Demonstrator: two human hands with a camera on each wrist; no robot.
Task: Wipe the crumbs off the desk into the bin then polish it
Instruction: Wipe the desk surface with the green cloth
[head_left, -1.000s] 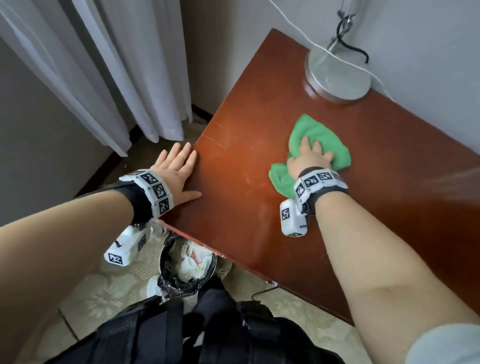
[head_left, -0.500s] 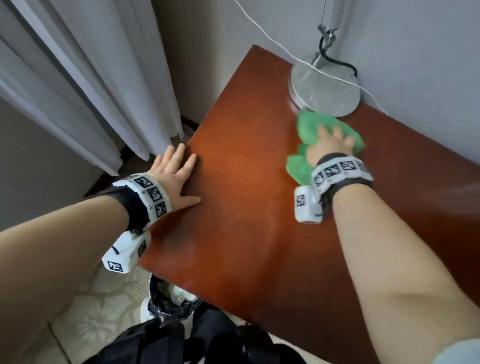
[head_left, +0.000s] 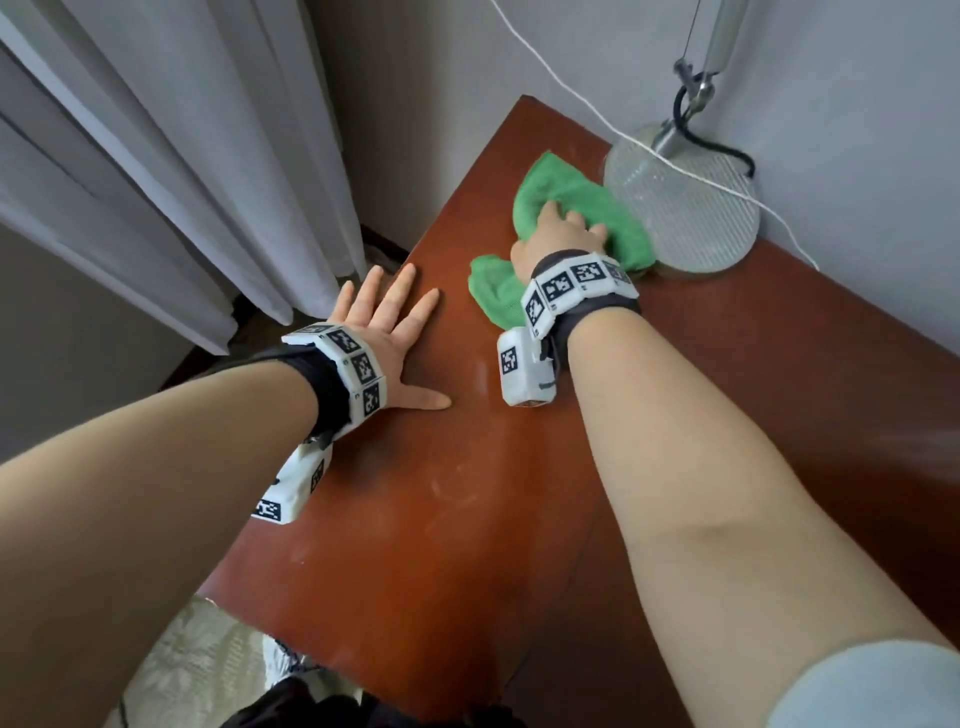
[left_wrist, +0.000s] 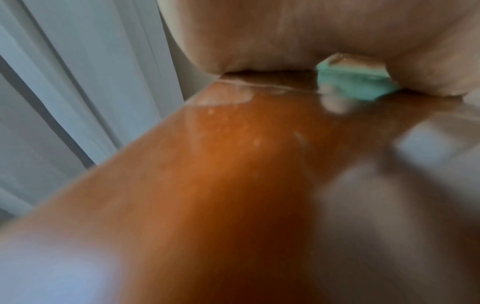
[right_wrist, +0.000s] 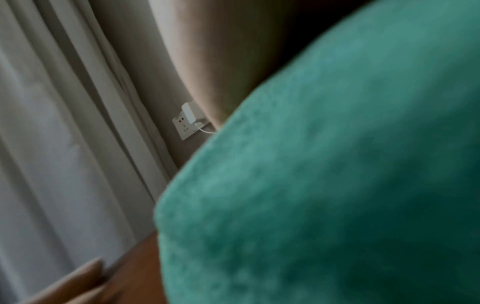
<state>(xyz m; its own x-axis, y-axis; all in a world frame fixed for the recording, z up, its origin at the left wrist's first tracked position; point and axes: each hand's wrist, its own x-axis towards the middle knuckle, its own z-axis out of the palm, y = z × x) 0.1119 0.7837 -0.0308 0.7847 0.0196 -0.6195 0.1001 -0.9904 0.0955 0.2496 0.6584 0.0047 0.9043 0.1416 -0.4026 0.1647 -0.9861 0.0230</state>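
Note:
In the head view my left hand lies flat with fingers spread on the near-left part of the red-brown desk. My right hand grips a bunched green cloth and presses it on the far part of the desk, right beside the lamp base. A tail of the cloth trails behind the wrist. The left wrist view shows pale specks on the desk and the cloth beyond the palm. Cloth fills the right wrist view. The bin is hidden.
A round metal lamp base with its pole stands at the far right against the wall, and a white cable runs over it. White curtains hang left of the desk. A wall socket with a white plug sits behind.
My right hand slid the cloth from mid-desk out to the lamp base, then left along its edge. The left hand stayed flat. The view moved forward and the bin dropped out of sight.

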